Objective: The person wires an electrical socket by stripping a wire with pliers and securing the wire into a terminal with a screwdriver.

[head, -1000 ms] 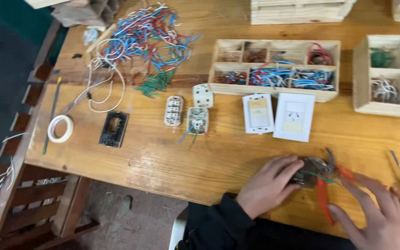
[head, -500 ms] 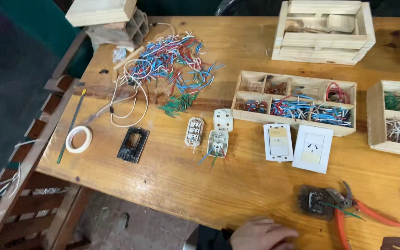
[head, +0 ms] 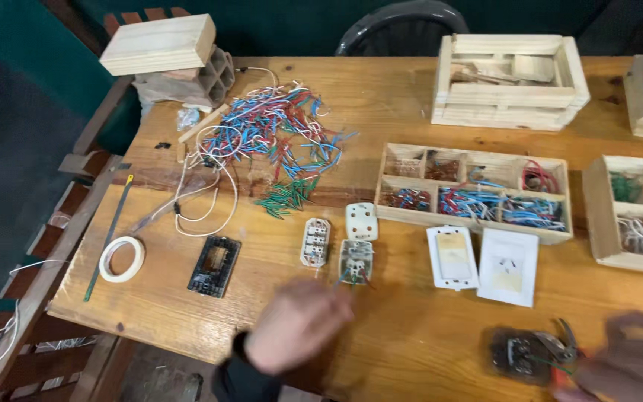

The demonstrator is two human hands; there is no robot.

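I see the left hand (head: pixel 297 325), blurred, grip state indeterminable, reaching toward the white wired socket module (head: pixel 356 261) just beyond it. The right hand (head: pixel 626 357), grip likewise unclear, rests beside the dark wired module (head: pixel 516 353) at the near edge of the wooden table (head: pixel 411 97). Count: two white cover plates (head: pixel 453 257), stored flat.

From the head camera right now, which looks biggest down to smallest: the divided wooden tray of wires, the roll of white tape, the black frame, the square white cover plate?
1. Divided wooden tray, clearly the largest.
2. Square white cover plate.
3. Black frame and roll of white tape: they look too alike to rank.
All lie at similar distance on the table.
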